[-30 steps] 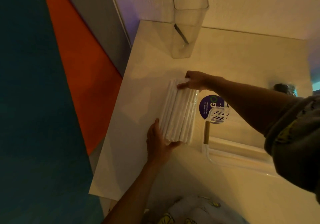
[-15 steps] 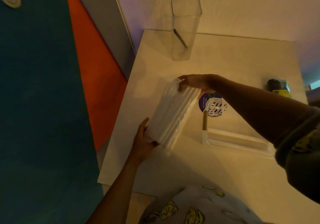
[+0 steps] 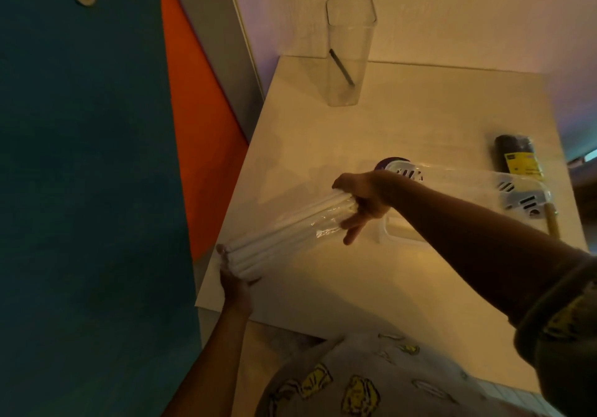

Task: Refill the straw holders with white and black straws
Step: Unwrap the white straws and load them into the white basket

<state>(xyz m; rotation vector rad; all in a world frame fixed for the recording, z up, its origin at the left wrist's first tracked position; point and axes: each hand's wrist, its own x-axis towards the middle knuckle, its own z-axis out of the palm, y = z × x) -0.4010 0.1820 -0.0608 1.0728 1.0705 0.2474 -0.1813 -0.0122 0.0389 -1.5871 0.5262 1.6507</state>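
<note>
I see the left hand (image 3: 237, 282) curled round the near end of the white straws (image 3: 287, 226), and the right hand (image 3: 363, 201) grips the far end, some fingers sticking out. The pack sits above the table (image 3: 403, 119), near its left edge. The clear holder (image 3: 350, 48) stands far back, and I can't read the yellow label (image 3: 523, 164).

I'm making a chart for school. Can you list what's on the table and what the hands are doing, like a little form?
left hand: holds the near end of the white straws
right hand: grips the far end of the white straws
white straws: a bundle in clear wrap, lifted off the table
table: white, against the wall
clear holder: upright at the back, one black straw leaning inside
black straws: dark pack with a yellow label, lying at the right
clear tray: lies under the right arm
</note>
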